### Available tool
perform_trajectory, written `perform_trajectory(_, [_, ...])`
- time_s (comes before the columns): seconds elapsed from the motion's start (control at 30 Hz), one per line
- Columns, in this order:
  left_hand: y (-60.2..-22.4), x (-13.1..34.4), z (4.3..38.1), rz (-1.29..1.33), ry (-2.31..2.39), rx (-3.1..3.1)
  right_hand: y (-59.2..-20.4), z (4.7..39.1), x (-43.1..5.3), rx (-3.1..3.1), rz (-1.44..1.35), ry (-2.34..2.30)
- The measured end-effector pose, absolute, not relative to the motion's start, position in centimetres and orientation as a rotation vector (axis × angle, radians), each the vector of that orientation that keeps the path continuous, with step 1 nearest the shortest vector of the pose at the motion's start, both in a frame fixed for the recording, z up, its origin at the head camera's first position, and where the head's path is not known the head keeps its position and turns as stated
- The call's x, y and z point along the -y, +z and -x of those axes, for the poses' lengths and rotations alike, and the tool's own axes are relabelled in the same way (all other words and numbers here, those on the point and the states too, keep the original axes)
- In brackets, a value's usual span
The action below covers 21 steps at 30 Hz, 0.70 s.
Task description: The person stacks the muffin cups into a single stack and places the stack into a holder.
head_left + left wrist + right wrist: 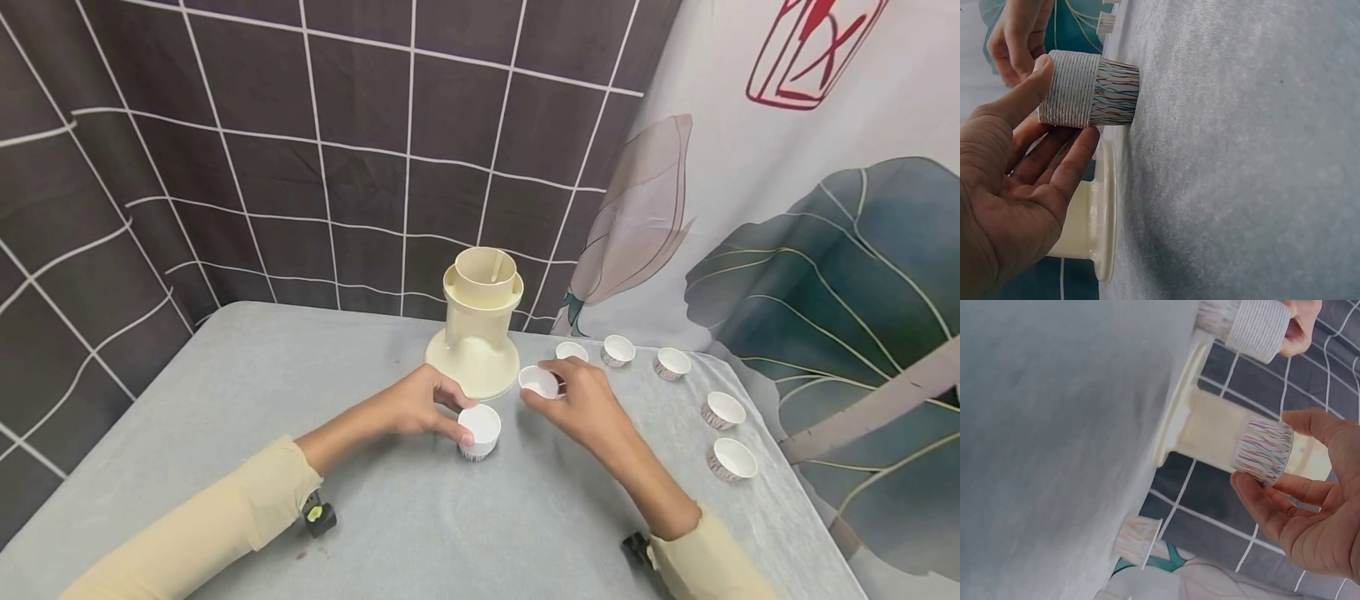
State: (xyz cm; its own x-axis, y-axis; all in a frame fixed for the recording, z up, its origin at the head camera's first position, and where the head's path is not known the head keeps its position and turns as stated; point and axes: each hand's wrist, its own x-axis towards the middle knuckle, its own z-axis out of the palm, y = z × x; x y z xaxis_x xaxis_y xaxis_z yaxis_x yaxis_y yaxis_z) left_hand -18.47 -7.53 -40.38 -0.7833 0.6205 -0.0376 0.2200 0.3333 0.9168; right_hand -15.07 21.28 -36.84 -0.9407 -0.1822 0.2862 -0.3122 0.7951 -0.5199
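My left hand [420, 404] holds a stack of nested paper baking cups [1088, 89] between thumb and fingers, its base close to the table. The stack is white-rimmed with thin coloured wavy lines on its lowest cup. My right hand [585, 404] pinches a single baking cup [1264, 450] of the same pattern, raised off the table with its opening up. That cup [538, 382] is just right of the stack in the head view. Behind both hands stands a cream plastic dispenser [480, 325] with a round base and an open cylinder on top.
Several single baking cups [618, 351] stand apart in a curved row along the table's right and back edge, from behind my right hand to a front one [732, 460]. A grid-patterned cloth [360, 167] hangs behind the grey-covered table [225, 417].
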Motion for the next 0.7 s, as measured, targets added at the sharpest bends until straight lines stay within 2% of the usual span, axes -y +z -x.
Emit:
perform_trajectory(0.53, [-40.5,7.6,18.5,-0.757,1.441,-2.214,-36.9,13.6,-18.3,2.671,-0.648,0.975])
perform_trajectory(0.7, [-40.6,7.6,18.6,-0.763,1.453,-2.203,-36.9,13.3,-17.7,2.709,-0.662,1.148])
